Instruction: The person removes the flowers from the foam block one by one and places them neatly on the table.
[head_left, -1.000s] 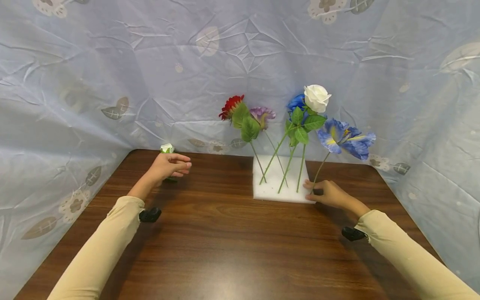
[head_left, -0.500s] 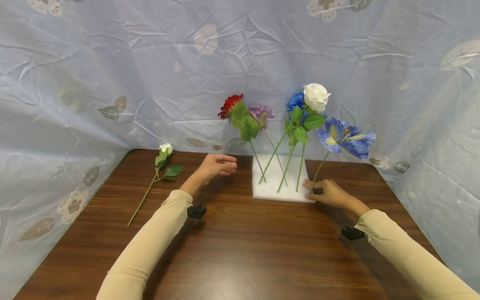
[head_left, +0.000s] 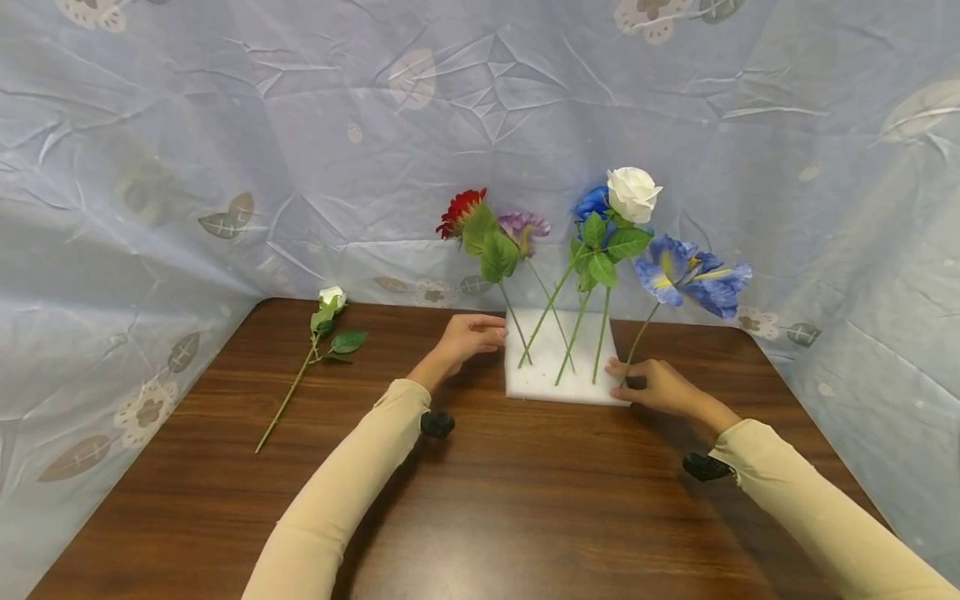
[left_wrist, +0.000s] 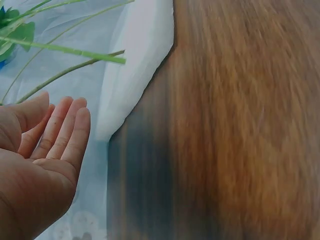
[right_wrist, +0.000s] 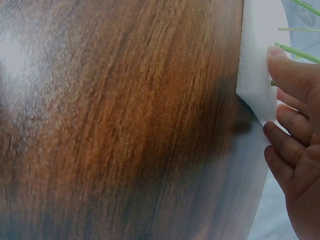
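Several artificial flowers stand in a white foam block [head_left: 536, 385]: a red flower [head_left: 459, 212], a purple one [head_left: 525, 227], a blue flower [head_left: 592, 202], a white rose [head_left: 633, 195] and a blue iris-like flower [head_left: 693, 275]. My left hand [head_left: 468, 340] is at the block's left edge, fingers extended and thumb apart, holding nothing. In the left wrist view its fingertips point toward the foam and stems. My right hand [head_left: 660, 387] holds the block's right edge, thumb and fingers either side of the iris-like flower's stem; the right wrist view shows the thumb over the foam.
A white rose [head_left: 332, 297] with a long green stem and leaves lies on the left of the brown wooden table [head_left: 480, 500]. A pale patterned cloth [head_left: 300, 150] hangs behind the table and along both sides.
My left hand has moved right, from over the lying white rose to the block's left edge, uncovering the rose. The right hand, the block and its flowers stay in place.
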